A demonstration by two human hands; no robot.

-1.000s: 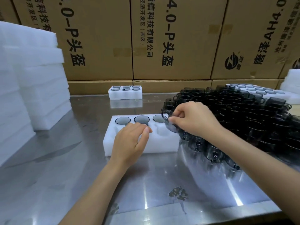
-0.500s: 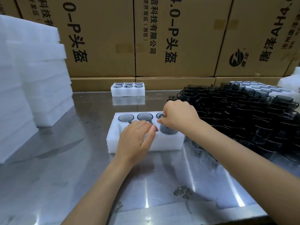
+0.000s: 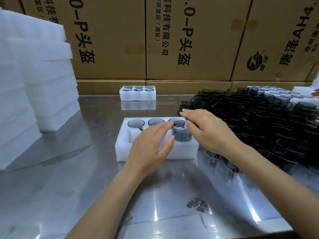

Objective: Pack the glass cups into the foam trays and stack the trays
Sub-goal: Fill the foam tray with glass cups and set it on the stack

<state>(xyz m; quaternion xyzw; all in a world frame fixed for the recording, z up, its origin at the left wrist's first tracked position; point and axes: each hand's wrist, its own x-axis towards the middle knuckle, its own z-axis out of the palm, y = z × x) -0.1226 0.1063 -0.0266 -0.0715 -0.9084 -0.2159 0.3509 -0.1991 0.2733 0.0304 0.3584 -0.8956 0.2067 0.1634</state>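
— Four cups are sitting in the tray (image 3: 120, 144) now: three along its far row, and a fourth cup (image 3: 181, 133) going into the near-row slot at the tray's right end.

— Is it seated?

— Not quite, I'd judge; it is standing higher than the far three. Half a second ago the right hand (image 3: 207, 133) was curled over that cup, lowering it. Now those fingers are stretching out straight above the rim, holding nothing that I can make out.

— And the left hand (image 3: 150, 147)?

— Hovering over the tray's middle, fingers loose and spread, gripping nothing. It was bunched tighter a moment back.

— So the release is happening.

— Looks that way. Two near slots are probably waiting, though the left hand is hiding one. The heap of cups (image 3: 259, 121) is lying just right of the tray, so the next reach is short.

— Stacking?

— Some way off. One filled tray (image 3: 138, 96) is sitting beyond this tray, alone.
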